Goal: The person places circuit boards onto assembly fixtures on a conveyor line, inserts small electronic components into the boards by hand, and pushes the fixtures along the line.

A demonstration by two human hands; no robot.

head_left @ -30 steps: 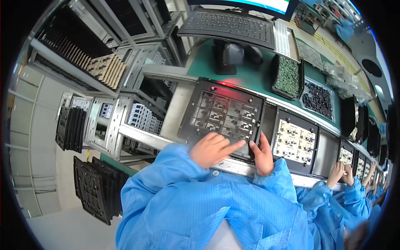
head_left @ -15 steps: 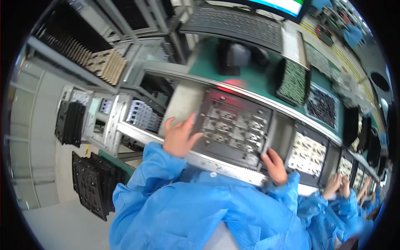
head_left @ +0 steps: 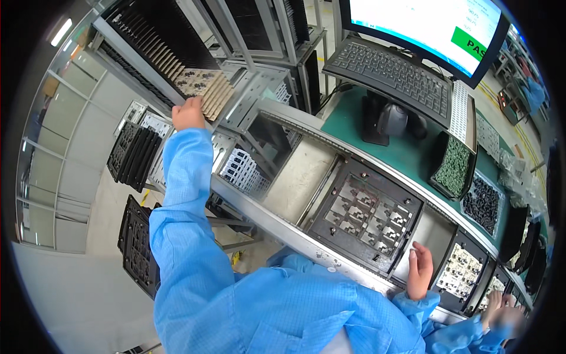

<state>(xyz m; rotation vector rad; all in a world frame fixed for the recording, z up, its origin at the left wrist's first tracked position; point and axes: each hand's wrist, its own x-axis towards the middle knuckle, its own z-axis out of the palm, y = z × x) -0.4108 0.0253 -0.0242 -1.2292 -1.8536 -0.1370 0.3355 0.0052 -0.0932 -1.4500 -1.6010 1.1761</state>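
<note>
At the upper left, my left hand (head_left: pixel 188 114) reaches to a rack and closes on the near edge of a beige circuit board panel (head_left: pixel 203 82), part of a stack slotted in the rack. The fingertips are partly hidden there. My right hand (head_left: pixel 420 271) is open, fingers loosely apart, over the line just right of a black fixture tray (head_left: pixel 321 227). Metallic small parts (head_left: pixel 368 215) sit in rows in that tray. Dark components dot the face of the held panel.
A monitor (head_left: pixel 424 29), keyboard (head_left: pixel 392 74) and scanner (head_left: pixel 389 121) stand beyond the line. Bins of green parts (head_left: pixel 453 165) and black parts (head_left: pixel 483 203) lie at right. Another fixture with a pale panel (head_left: pixel 460 271) is near a co-worker's hands (head_left: pixel 495 304). Black trays (head_left: pixel 134 156) stand at left.
My left hand has gone from beside the fixture tray up and left to the rack's panels. My right hand has come off the tray's right edge. The view has shifted, showing more monitor.
</note>
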